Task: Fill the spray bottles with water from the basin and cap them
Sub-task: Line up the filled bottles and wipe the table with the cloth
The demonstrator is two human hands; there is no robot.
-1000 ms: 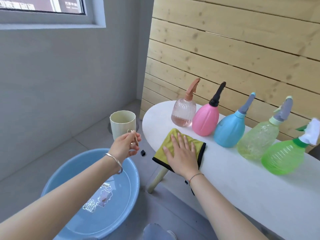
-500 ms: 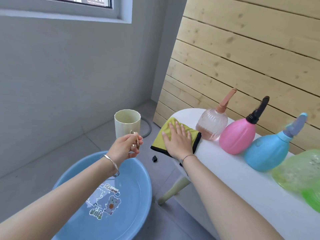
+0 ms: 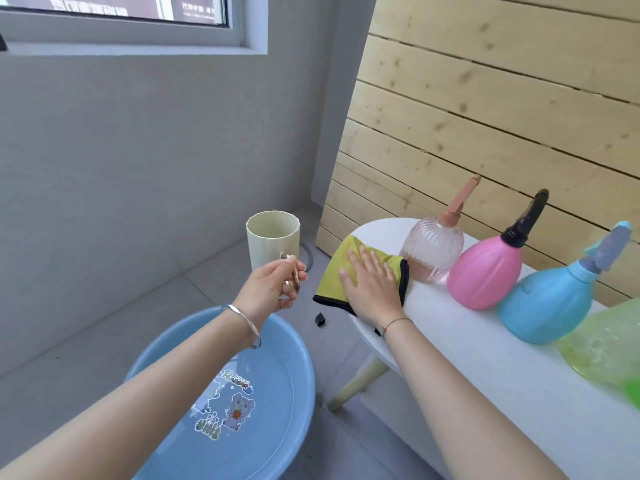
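Several spray bottles (image 3: pixel 485 271) stand capped in a row on the white table (image 3: pixel 485 368), the basin (image 3: pixel 294 375) down on the floor beside it. Left hand (image 3: pixel 273 289) pinches the cup (image 3: pixel 273 237) by its handle above the basin; right hand (image 3: pixel 372 287) presses flat, fingers straight, on the yellow cloth (image 3: pixel 336 271). Looks like wipe-up time, and the next move probably calls for setting the cup down.

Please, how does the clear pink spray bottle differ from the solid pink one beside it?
The clear pink bottle is see-through with fine ribs; the solid pink bottle is opaque with broad grooves. The clear one has a salmon spray head, the solid one a black one. The clear one stands next to the yellow cloth; the solid one stands further right. Both stand on the white table, capped.
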